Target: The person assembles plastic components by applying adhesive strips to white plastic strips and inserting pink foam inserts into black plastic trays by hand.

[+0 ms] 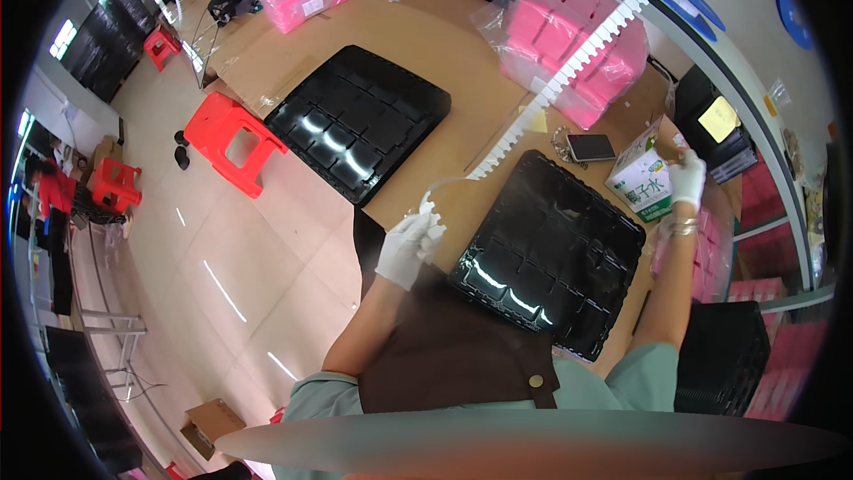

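Observation:
My left hand [410,249], in a white glove, is closed on the lower end of a strip. The white toothed strip [569,71] runs from there up to the far right, with a thin clear stretch near my fingers. My right hand [687,180], also gloved, is at the upper right edge of a white and green carton [641,180]. Its fingers look bent together, and what they hold, if anything, cannot be made out. Between my arms a black moulded tray [560,249] lies on the table. A second black tray [360,120] lies farther left.
Pink wrapped bundles [577,44] stand at the back of the brown table [418,27]. A phone [591,148] lies left of the carton. A red stool [233,144] stands by the left table edge. A yellow pad [720,119] rests on dark equipment at the right.

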Demonstrator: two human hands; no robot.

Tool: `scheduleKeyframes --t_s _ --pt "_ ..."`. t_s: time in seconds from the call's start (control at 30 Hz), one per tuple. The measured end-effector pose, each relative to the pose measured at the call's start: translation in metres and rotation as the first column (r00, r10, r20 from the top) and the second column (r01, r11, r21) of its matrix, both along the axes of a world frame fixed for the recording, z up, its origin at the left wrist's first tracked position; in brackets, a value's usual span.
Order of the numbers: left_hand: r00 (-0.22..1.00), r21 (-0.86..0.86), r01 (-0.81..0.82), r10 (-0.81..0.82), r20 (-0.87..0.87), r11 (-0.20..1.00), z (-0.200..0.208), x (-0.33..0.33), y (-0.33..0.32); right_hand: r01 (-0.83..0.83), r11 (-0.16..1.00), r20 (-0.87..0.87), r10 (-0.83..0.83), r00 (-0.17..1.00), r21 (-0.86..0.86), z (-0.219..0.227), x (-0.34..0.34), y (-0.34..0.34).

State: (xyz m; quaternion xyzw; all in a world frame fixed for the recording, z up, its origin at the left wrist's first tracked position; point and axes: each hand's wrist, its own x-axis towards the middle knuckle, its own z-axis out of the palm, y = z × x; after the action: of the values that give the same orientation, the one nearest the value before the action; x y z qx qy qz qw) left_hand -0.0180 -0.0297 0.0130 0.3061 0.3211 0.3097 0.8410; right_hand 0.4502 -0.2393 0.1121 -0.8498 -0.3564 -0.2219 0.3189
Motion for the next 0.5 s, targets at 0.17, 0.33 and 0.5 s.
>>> scheduleKeyframes --t_s 0.17,0.33,0.5 --pt "0.999 -0.020 0.027 -0.026 0.040 0.999 0.014 0.015 -0.019 -0.590 0.804 -0.553 0.525 0.647 0.072 -0.019 -0.243 0.079" --pt "0.992 0.168 -0.038 0.058 -0.116 0.985 0.023 0.020 -0.030 -0.423 0.755 -0.792 0.597 0.127 0.502 -0.067 -0.327 0.107" --pt "0.971 0.133 0.021 0.011 -0.238 0.991 0.035 0.017 -0.034 -0.376 0.789 -0.822 0.558 0.111 0.485 -0.072 -0.329 0.102"
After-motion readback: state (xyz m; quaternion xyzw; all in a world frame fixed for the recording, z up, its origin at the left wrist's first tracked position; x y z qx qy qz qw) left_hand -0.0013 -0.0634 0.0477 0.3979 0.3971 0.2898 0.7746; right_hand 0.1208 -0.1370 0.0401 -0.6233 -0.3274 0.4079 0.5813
